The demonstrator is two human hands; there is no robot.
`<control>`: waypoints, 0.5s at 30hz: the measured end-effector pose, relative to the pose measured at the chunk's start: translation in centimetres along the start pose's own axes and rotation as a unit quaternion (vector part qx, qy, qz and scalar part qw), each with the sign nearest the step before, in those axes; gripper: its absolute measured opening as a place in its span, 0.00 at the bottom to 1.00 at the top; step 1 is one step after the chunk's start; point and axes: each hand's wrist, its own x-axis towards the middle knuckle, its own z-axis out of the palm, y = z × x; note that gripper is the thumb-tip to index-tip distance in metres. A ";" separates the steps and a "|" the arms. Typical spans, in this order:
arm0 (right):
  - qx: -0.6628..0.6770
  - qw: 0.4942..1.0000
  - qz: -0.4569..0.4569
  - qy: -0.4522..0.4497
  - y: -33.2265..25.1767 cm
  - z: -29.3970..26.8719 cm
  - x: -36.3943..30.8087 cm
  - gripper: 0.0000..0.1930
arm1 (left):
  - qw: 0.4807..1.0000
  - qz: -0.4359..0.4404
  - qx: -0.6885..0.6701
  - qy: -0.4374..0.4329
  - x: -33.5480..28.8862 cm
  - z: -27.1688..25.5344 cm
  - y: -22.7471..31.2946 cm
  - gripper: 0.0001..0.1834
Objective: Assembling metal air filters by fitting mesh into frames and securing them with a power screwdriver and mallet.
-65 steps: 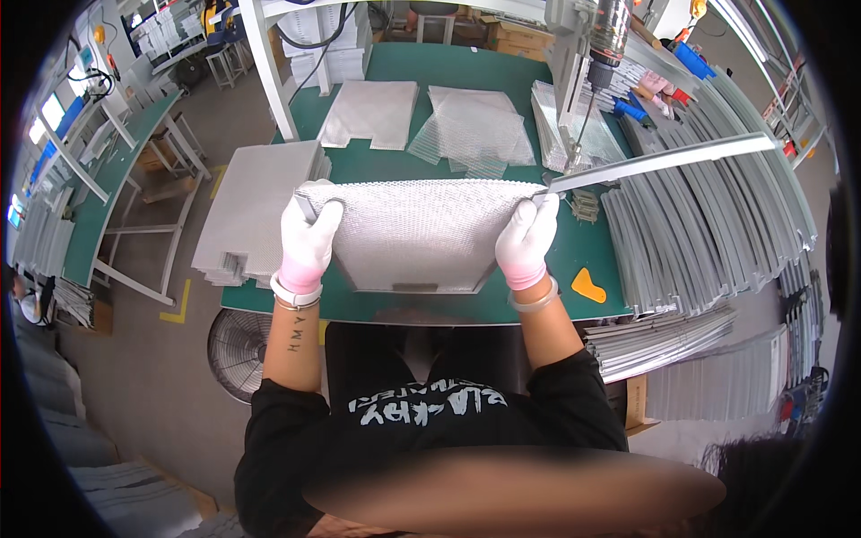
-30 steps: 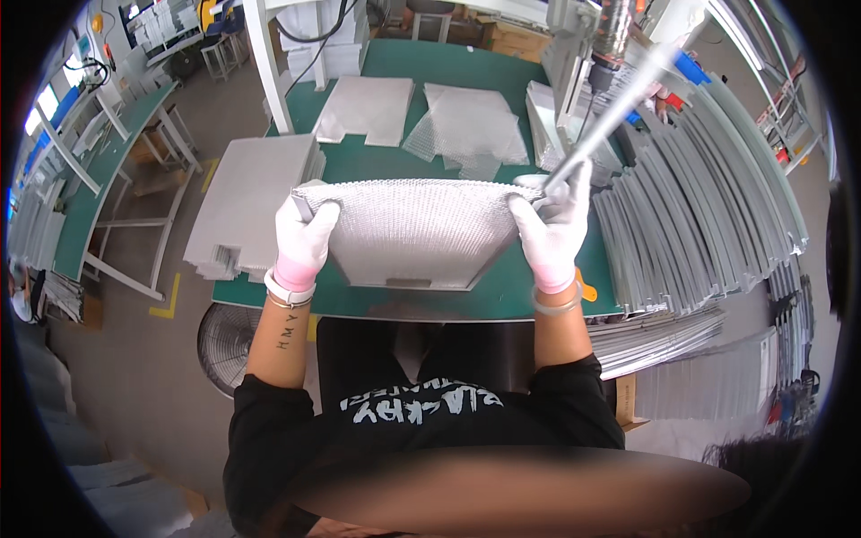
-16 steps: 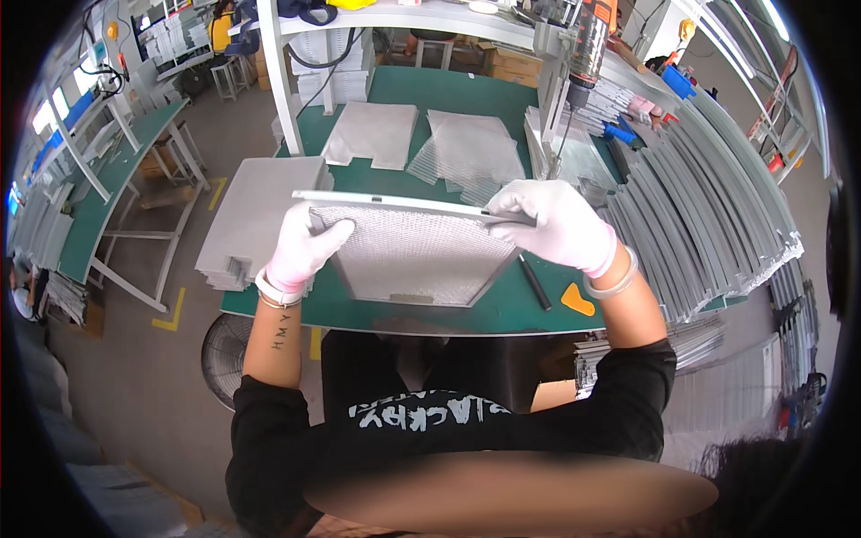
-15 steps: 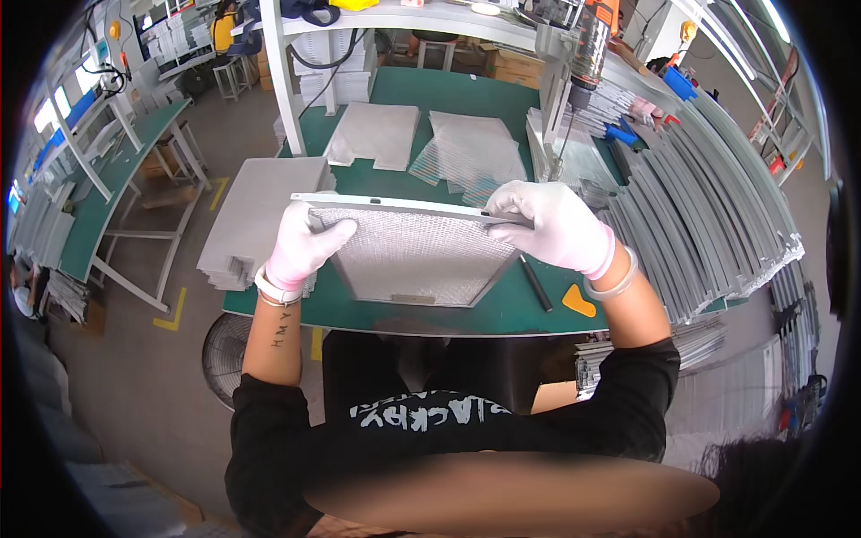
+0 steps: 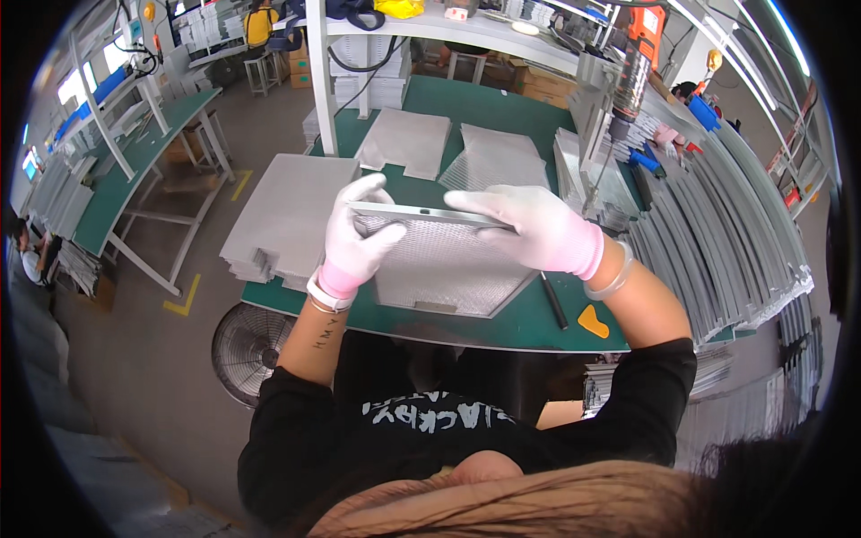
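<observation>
A metal mesh filter panel (image 5: pixel 453 273) with a thin silver frame is held tilted up at the near edge of the green workbench (image 5: pixel 421 335). My left hand (image 5: pixel 357 240), in a white glove with a pink cuff, closes around its upper left corner, thumb in front and fingers rising behind. At the upper right corner, my gloved right hand (image 5: pixel 543 229) grips the frame with its thumb underneath, its fingers stretched along the top edge. To the right of the panel lie a black rod-like tool (image 5: pixel 554 301) and a yellow angled piece (image 5: pixel 592 321).
Notched grey sheets (image 5: pixel 291 211) are stacked on the left. Farther back lie a pale sheet (image 5: pixel 406 143) and mesh sheets (image 5: pixel 504 154). An orange-and-black power driver (image 5: pixel 639 76) hangs at the right, beside a long row of grey frame strips (image 5: pixel 717 224). A floor fan (image 5: pixel 251 351) stands below left.
The whole view has shifted, so the bench and panel appear farther right and lower. My right fingers have straightened along the frame's top edge; my left fingers now show above the corner.
</observation>
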 end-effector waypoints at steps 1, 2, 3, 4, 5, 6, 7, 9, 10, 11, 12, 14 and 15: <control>0.001 1.000 -0.003 -0.002 0.1 -0.1 0.0 0.27 | 1.000 0.000 0.002 0.003 -0.1 0.5 0.0 0.35; 0.000 1.000 -0.017 -0.011 0.1 -0.1 0.1 0.28 | 0.995 -0.001 -0.054 0.087 -0.2 1.5 0.1 0.35; -0.001 0.999 -0.031 -0.019 0.2 0.0 0.2 0.30 | 0.979 -0.002 -0.110 0.170 -0.3 2.1 0.2 0.36; -0.002 0.999 -0.036 -0.020 0.4 0.0 0.2 0.30 | 0.975 0.003 -0.114 0.192 -0.2 2.4 -0.5 0.38; -0.018 0.999 -0.039 -0.014 0.7 0.1 0.0 0.30 | 0.974 0.006 -0.112 0.195 -0.2 2.3 -0.9 0.38; -0.034 0.998 -0.042 -0.008 0.8 0.3 0.0 0.31 | 0.978 -0.003 -0.068 0.198 -0.3 2.1 -1.2 0.39; -0.036 0.998 -0.048 -0.010 0.6 0.3 0.1 0.31 | 0.979 -0.012 -0.024 0.204 -0.2 2.1 -1.2 0.39; -0.035 0.999 -0.010 -0.029 0.1 0.2 0.4 0.28 | 0.971 0.034 -0.007 0.238 0.3 2.5 -1.2 0.38; -0.035 0.999 -0.012 -0.029 0.1 0.2 0.4 0.28 | 0.972 0.029 0.014 0.234 0.4 2.6 -1.1 0.38; -0.038 0.999 -0.002 -0.028 0.2 0.2 0.3 0.28 | 0.973 0.024 0.034 0.229 0.5 2.7 -1.1 0.37; -0.041 0.999 0.008 -0.027 0.3 0.1 0.3 0.28 | 0.971 0.020 0.028 0.237 0.6 2.8 -1.3 0.36; -0.028 0.999 0.007 -0.021 0.5 0.4 0.4 0.28 | 0.966 0.023 0.052 0.253 0.2 3.0 -2.2 0.35; -0.017 1.000 0.007 -0.014 0.7 0.6 0.4 0.28 | 0.961 0.026 0.073 0.267 0.0 3.1 -2.7 0.35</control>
